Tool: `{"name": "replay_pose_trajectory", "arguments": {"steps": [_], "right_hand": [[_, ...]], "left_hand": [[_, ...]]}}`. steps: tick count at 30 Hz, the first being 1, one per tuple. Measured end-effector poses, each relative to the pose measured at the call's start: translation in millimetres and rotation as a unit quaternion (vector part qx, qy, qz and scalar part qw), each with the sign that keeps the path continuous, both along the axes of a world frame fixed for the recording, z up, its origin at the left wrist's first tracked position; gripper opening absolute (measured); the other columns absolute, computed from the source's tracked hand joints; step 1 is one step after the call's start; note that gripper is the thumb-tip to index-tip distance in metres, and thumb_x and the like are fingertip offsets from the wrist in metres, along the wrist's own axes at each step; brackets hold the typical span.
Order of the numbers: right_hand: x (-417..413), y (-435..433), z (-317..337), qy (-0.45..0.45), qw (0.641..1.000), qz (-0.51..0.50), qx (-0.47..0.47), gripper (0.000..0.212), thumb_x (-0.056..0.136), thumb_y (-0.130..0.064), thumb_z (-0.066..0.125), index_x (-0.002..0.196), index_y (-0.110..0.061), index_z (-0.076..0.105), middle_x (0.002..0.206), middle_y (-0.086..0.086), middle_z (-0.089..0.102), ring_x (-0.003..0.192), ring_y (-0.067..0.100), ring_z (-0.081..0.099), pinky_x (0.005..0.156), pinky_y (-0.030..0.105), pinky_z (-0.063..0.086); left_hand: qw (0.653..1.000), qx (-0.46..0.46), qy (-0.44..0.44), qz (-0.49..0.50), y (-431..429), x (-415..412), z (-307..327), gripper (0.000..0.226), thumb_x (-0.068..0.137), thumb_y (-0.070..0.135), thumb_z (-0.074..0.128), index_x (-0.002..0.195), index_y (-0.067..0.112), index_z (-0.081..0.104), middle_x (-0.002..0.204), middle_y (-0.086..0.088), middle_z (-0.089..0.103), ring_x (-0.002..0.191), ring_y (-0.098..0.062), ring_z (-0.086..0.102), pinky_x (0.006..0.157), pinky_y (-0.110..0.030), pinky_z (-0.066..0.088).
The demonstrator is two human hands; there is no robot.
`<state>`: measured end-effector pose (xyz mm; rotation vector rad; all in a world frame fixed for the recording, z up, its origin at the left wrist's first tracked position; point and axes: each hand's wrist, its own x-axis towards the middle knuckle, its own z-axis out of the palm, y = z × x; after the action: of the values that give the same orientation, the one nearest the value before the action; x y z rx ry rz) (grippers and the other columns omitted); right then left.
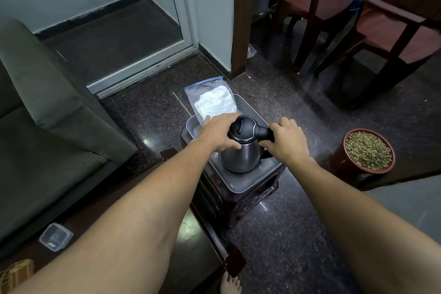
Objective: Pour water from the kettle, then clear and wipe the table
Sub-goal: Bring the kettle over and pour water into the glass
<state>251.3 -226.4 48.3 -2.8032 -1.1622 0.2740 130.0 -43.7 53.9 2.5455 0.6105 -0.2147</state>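
Grip: our R hand (285, 142) clenched on the handle (265, 132), L hand (218, 133) cupping the kettle (241, 155), upright in a tray (250, 185) on the table (241, 203), so we judge pouring, clearing & wiping not yet begun.

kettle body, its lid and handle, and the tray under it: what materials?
Kettle body: likely stainless steel, brushed, with soft grey reflections. Lid and handle: black plastic by the look, semi-gloss, with a chrome-like ring round the lid. Tray: grey plastic, matte, with a moulded perforated far wall.
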Motion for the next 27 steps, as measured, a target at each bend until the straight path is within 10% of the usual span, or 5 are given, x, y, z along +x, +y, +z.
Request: {"name": "replay_pose_trajectory", "arguments": {"steps": [6, 12, 21, 27], "right_hand": [[-15, -9, -8, 0.041, 0.997, -0.047, 0.038, 0.054, 0.079, -0.063, 0.072, 0.1, -0.014, 0.064, 0.105, 0.007, 0.056, 0.107, 0.028, 0.05, 0.088, 0.039, 0.047], [-22, -12, -18, 0.14, 0.974, -0.139, 0.113, 0.039, 0.065, -0.053, 0.072, 0.078, -0.019, 0.058, 0.093, 0.004, 0.057, 0.096, 0.026, 0.055, 0.071, 0.031, 0.041], [-10, -7, -38, 0.318, 0.917, -0.212, 0.11, 0.017, 0.067, -0.022, 0.078, 0.073, -0.011, 0.067, 0.06, -0.001, 0.065, 0.063, 0.019, 0.066, 0.051, 0.025, 0.043], [-2, -13, -47, 0.366, 0.903, -0.191, 0.117, 0.018, 0.06, -0.018, 0.082, 0.064, -0.012, 0.066, 0.046, -0.011, 0.059, 0.042, 0.002, 0.056, 0.043, 0.017, 0.042]], "left_hand": [[0.997, 0.024, 0.052, -0.05, 3, 8, 10, 0.094, 0.072, 0.032, 0.09, 0.152, 0.035, 0.039, 0.156, 0.007, 0.049, 0.159, -0.026, 0.015, 0.126, -0.057, -0.004], [0.998, 0.045, 0.003, -0.035, -3, 8, 14, 0.083, 0.068, 0.026, 0.092, 0.14, 0.018, 0.051, 0.147, -0.002, 0.055, 0.15, -0.029, 0.034, 0.11, -0.041, 0.038], [0.961, -0.173, -0.04, 0.213, -44, -32, -24, 0.141, 0.07, 0.032, 0.09, 0.162, 0.016, -0.015, 0.17, -0.003, 0.001, 0.156, -0.025, 0.02, 0.12, -0.035, 0.031], [0.916, -0.28, -0.058, 0.282, -55, -30, -36, 0.109, 0.068, 0.024, 0.087, 0.156, 0.023, 0.023, 0.147, 0.001, 0.053, 0.136, -0.023, 0.051, 0.111, -0.037, 0.046]]}}
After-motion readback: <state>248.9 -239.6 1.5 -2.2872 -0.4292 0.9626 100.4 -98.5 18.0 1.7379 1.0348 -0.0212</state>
